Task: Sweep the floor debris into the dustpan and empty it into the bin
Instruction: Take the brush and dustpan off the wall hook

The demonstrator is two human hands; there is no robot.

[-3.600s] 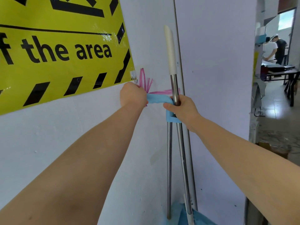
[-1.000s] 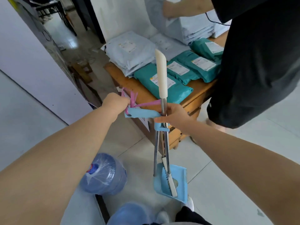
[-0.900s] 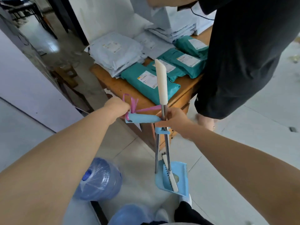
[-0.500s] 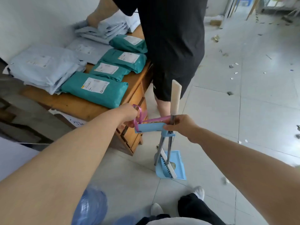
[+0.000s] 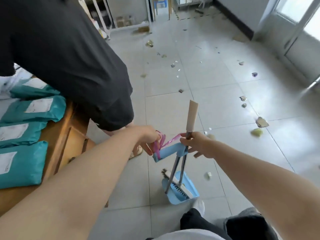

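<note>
Broom and dustpan have been carried clear of the desk (image 5: 58, 144) onto open tiles strewn with debris (image 5: 261, 122). Left hand (image 5: 150, 139) grips the pink ribbon (image 5: 160, 143) at the end of the dustpan's blue handle (image 5: 168, 151); right hand (image 5: 197, 144) pinches the broom shaft (image 5: 188, 135) just under its cream grip, other fingers spread. The dustpan (image 5: 191, 185) hangs low by the wearer's foot, brush head inside. White labels on the teal parcels (image 5: 29, 108) are too blurred to read.

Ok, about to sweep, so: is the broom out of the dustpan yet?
In. The broom head lies inside the blue dustpan, its pole clipped to the dustpan's handle.
</note>
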